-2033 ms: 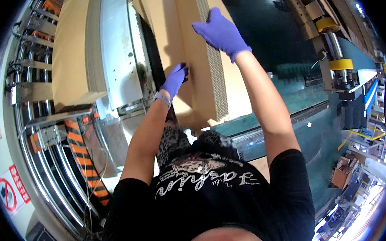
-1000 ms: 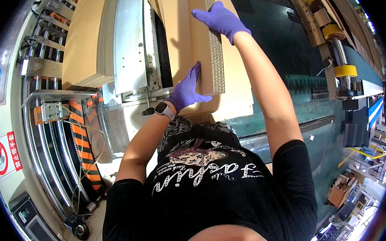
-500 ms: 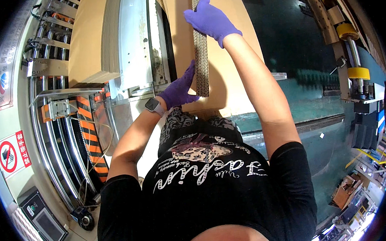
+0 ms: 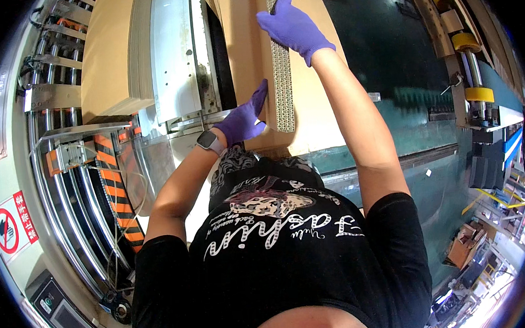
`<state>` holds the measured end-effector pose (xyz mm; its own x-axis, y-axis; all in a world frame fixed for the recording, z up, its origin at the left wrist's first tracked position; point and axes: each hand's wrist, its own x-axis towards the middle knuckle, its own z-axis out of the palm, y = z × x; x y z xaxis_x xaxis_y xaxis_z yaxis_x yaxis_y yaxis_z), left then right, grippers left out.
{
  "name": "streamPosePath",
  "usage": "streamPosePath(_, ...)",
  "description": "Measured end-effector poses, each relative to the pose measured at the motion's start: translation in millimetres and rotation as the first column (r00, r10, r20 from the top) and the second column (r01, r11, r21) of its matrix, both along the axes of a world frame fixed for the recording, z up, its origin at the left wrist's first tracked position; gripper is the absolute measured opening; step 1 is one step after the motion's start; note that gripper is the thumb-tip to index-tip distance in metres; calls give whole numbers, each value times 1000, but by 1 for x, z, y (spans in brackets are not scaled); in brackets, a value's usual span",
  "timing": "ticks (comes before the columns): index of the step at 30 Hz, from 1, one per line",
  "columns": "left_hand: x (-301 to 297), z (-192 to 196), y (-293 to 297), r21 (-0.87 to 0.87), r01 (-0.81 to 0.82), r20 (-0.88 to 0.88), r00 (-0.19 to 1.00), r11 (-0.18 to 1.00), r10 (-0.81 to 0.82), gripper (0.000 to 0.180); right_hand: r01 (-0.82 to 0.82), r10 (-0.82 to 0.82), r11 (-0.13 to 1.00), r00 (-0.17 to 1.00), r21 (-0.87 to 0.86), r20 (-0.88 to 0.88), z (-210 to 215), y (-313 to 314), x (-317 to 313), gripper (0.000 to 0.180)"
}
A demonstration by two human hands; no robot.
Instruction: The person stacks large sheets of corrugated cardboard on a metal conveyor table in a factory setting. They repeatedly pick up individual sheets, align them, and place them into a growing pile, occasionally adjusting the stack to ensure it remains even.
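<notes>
A narrow bundle of corrugated cardboard sheets (image 4: 283, 86) stands with its fluted edges facing up, running away from me. My right hand (image 4: 297, 28), in a purple glove, lies across the far part of this bundle and grips it, the thumb side over its left face. My left hand (image 4: 241, 122), also gloved in purple and with a watch at the wrist, is open beside the bundle's near left end. Its fingers and thumb are spread, and a small gap separates them from the cardboard. Beneath the bundle is a broad brown cardboard sheet (image 4: 248, 64).
At the left, a tall stack of cardboard (image 4: 112, 65) sits near metal rollers (image 4: 62, 192) and an orange-black striped guard (image 4: 118, 192). A metal plate (image 4: 175, 56) lies between the stacks. Dark green surface (image 4: 387, 50) and yellow-wheeled shaft (image 4: 478, 95) are on the right.
My right hand and the cardboard bundle have shifted slightly right. A gap has opened between the bundle and my left hand, and the view has shifted a little.
</notes>
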<state>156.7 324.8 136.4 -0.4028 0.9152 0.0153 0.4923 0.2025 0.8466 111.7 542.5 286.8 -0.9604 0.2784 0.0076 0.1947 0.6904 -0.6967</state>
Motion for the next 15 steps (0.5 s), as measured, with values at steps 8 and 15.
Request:
streamPosePath(8, -7, 7, -6, -197, 40, 173, 985, 980, -6, 97, 48, -49, 997, 999, 68, 19, -6, -9, -7, 58)
streamPosePath(15, -9, 25, -14, -231, 43, 133, 991, 972, -13, 93, 52, -54, 994, 998, 101, 22, -8, -20, -11, 60)
